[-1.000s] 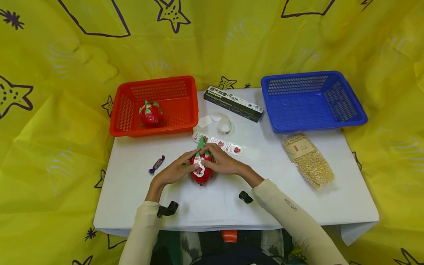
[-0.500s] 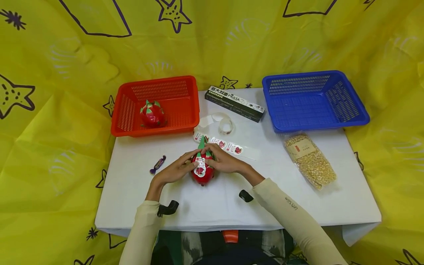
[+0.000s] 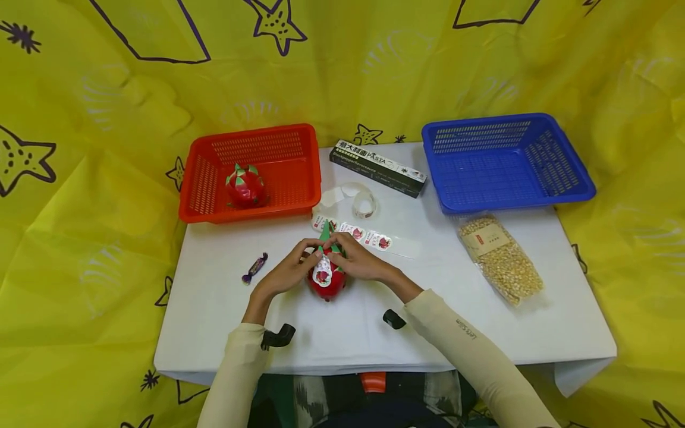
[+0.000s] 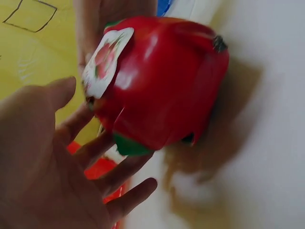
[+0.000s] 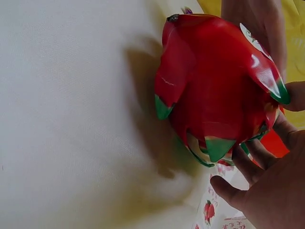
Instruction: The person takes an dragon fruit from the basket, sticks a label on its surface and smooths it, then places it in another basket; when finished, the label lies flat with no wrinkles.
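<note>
Visibly, the left hand (image 3: pixel 289 271) is resting spread, fingers touching the fruit (image 3: pixel 328 289); the right hand (image 3: pixel 361 260) is holding its leafy end between thumb and fingers. The fruit, bearing a sticker (image 3: pixel 322 274), is sitting between both hands. A label strip (image 3: pixel 376 239) is lying just beyond them, a candy (image 3: pixel 254 268) left of the left hand. Beyond that hand, a red basket (image 3: pixel 291 178) is holding a second fruit (image 3: pixel 247 188).

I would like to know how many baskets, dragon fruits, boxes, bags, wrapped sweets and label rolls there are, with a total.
Baskets: 2
Dragon fruits: 2
Boxes: 1
Bags: 1
Wrapped sweets: 1
Label rolls: 1
Total: 8
</note>
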Demonstrator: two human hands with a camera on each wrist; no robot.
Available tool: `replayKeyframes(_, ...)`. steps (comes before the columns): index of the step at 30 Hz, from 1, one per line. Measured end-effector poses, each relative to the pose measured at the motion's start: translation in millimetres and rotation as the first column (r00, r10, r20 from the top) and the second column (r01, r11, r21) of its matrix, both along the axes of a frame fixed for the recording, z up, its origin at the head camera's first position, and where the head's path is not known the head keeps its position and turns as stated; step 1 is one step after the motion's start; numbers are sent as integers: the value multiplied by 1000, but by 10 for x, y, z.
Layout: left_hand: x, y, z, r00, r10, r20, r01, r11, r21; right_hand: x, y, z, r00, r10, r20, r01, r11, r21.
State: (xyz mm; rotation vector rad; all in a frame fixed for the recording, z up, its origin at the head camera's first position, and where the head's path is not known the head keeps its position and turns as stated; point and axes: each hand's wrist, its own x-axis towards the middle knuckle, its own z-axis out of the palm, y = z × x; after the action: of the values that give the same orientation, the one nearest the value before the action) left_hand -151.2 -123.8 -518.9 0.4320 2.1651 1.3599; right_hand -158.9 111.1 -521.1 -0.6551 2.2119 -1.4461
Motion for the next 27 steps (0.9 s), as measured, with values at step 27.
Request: replayKeyframes(27,20,77,-47,999,34,16,-35,999,24,22,11,88,993,73,91,-73,997,2)
